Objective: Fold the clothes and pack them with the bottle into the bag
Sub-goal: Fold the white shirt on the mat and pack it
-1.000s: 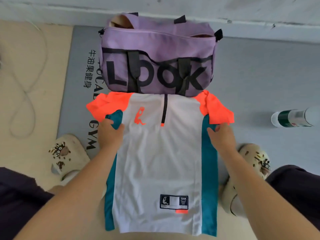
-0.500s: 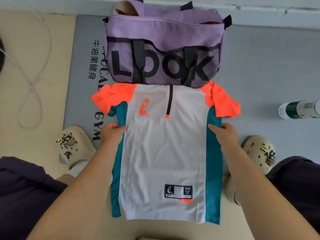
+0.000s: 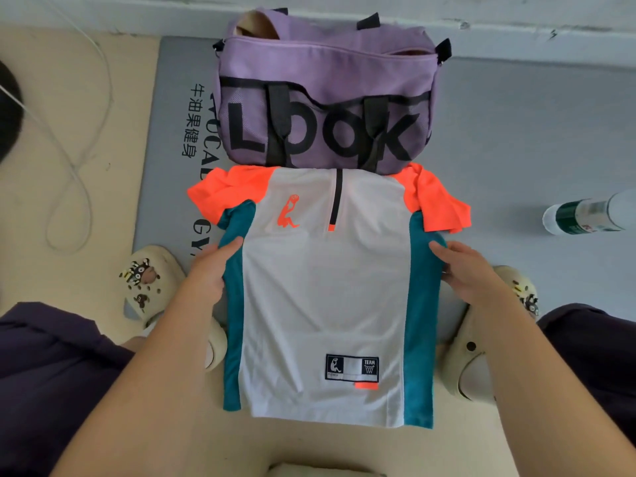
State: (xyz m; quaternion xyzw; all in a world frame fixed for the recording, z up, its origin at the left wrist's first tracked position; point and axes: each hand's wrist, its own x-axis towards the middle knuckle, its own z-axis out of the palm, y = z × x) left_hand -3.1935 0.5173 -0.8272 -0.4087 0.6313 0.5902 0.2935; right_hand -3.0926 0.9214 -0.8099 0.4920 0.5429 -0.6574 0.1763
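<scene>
A white shirt (image 3: 327, 290) with teal side panels and orange sleeves lies face up, flat, partly on the grey mat and partly on the beige floor. Its collar touches the purple "LOOK" bag (image 3: 327, 80), which stands just beyond it with its top zip open. My left hand (image 3: 210, 270) pinches the shirt's left teal edge just below the sleeve, thumb on top. My right hand (image 3: 468, 273) holds the right teal edge at the same height. A clear bottle (image 3: 585, 215) with a green label lies on its side on the mat, far right.
The grey gym mat (image 3: 516, 132) runs up to a white wall at the top. My feet in cream slippers (image 3: 148, 280) (image 3: 481, 356) flank the shirt. A thin white cable (image 3: 69, 166) loops over the beige floor at left.
Both hands have slid a little down the shirt's side edges, away from the orange sleeves. The shirt, bag and bottle stay in place.
</scene>
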